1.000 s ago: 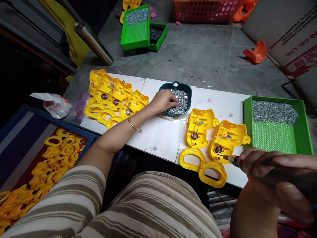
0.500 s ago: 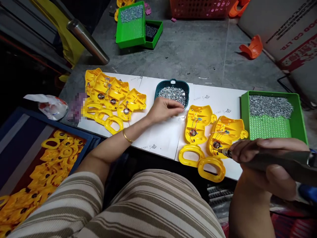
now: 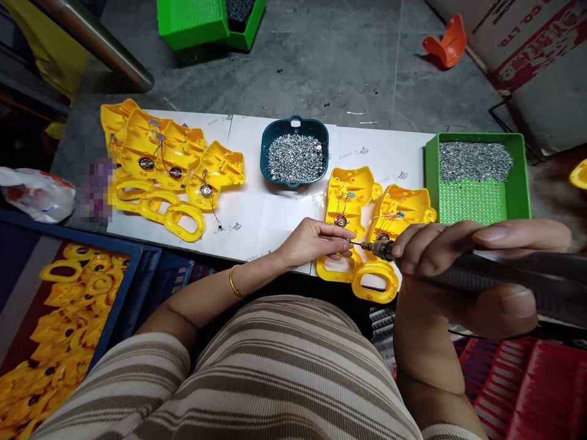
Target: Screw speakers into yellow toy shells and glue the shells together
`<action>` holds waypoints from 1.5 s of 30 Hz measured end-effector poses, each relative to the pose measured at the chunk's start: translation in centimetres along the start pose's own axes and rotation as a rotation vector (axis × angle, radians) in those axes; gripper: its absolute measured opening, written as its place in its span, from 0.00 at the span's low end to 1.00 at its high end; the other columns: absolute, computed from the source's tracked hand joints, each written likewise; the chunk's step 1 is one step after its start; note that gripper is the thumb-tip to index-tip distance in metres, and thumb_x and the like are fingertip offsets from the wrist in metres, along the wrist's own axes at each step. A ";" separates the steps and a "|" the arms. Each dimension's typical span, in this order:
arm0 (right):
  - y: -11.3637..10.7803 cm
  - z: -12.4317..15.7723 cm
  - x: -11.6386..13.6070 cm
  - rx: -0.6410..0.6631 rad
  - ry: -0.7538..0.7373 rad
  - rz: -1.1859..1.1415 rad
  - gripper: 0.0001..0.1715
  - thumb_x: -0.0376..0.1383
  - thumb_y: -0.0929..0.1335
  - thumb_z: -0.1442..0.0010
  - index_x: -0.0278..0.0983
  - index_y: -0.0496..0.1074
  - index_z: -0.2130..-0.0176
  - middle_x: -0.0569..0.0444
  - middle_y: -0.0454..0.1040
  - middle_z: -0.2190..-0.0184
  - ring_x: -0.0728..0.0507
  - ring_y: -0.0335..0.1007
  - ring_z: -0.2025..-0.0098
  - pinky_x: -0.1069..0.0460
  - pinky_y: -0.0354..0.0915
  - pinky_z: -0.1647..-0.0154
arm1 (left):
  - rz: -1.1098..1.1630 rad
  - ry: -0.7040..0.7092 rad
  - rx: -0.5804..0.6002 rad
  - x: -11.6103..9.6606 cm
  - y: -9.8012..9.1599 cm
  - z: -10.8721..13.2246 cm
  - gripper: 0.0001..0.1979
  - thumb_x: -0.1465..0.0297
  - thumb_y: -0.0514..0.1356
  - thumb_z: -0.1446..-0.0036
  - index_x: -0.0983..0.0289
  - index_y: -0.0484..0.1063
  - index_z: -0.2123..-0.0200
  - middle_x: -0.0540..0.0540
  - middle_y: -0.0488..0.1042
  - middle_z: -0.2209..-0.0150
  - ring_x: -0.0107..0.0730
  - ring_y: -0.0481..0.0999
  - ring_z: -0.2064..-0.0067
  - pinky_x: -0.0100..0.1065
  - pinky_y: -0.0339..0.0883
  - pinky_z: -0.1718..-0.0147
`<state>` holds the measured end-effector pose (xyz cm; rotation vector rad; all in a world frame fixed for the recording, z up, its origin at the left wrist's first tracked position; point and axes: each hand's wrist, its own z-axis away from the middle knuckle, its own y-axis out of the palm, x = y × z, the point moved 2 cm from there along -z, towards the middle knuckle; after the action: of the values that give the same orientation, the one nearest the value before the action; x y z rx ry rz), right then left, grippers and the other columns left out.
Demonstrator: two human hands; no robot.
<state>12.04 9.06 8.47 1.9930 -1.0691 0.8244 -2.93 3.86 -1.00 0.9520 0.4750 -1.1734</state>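
My right hand [image 3: 463, 263] is wrapped round a dark electric screwdriver [image 3: 518, 278] whose bit [image 3: 367, 245] points left. Fingertips of my left hand [image 3: 316, 241] are pinched at the bit's tip, holding something tiny, probably a screw. Both hands hover over two yellow plastic shells [image 3: 351, 201] with small speakers and wires inside, lying on white paper near the table's front edge. A dark teal bowl of small silver screws [image 3: 295, 157] sits just behind them.
A green tray of screws [image 3: 477, 177] stands at the right. More yellow shells [image 3: 160, 165] are piled at the left. A blue crate of yellow parts [image 3: 59, 318] sits lower left. On the floor behind are green boxes [image 3: 202, 21], an orange piece [image 3: 447, 46] and a cardboard box [image 3: 527, 55].
My left hand left the teal bowl and came down to the screwdriver's tip with its fingers pinched. The screwdriver shifted left over the shells. The view tilted downward.
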 end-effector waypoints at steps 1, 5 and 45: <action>0.0 0.0 -0.2 0.000 0.000 -0.003 0.09 0.42 0.71 0.44 0.43 0.76 0.61 0.61 0.66 0.83 0.48 0.60 0.87 0.49 0.62 0.90 | 0.008 0.000 0.005 0.0 0.0 0.0 0.11 0.76 0.69 0.50 0.68 0.81 0.61 0.55 0.82 0.69 0.33 0.83 0.66 0.33 0.79 0.63; 0.1 0.1 -0.4 0.006 -0.007 -0.019 0.10 0.42 0.71 0.44 0.42 0.75 0.61 0.60 0.66 0.84 0.48 0.60 0.87 0.49 0.64 0.88 | 0.006 -0.009 0.001 0.3 0.0 0.1 0.12 0.74 0.71 0.51 0.68 0.80 0.61 0.55 0.82 0.70 0.32 0.83 0.67 0.32 0.79 0.63; -0.4 0.2 -0.2 -0.019 -0.011 -0.033 0.10 0.42 0.71 0.45 0.41 0.76 0.63 0.62 0.69 0.84 0.49 0.60 0.88 0.50 0.62 0.90 | -0.161 0.247 -0.070 2.0 0.5 0.8 0.15 0.66 0.68 0.48 0.65 0.80 0.57 0.53 0.82 0.70 0.27 0.81 0.72 0.30 0.80 0.67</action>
<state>12.31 9.16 8.11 1.9959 -1.0446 0.7836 -1.91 2.13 -1.85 1.0168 0.7982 -1.1801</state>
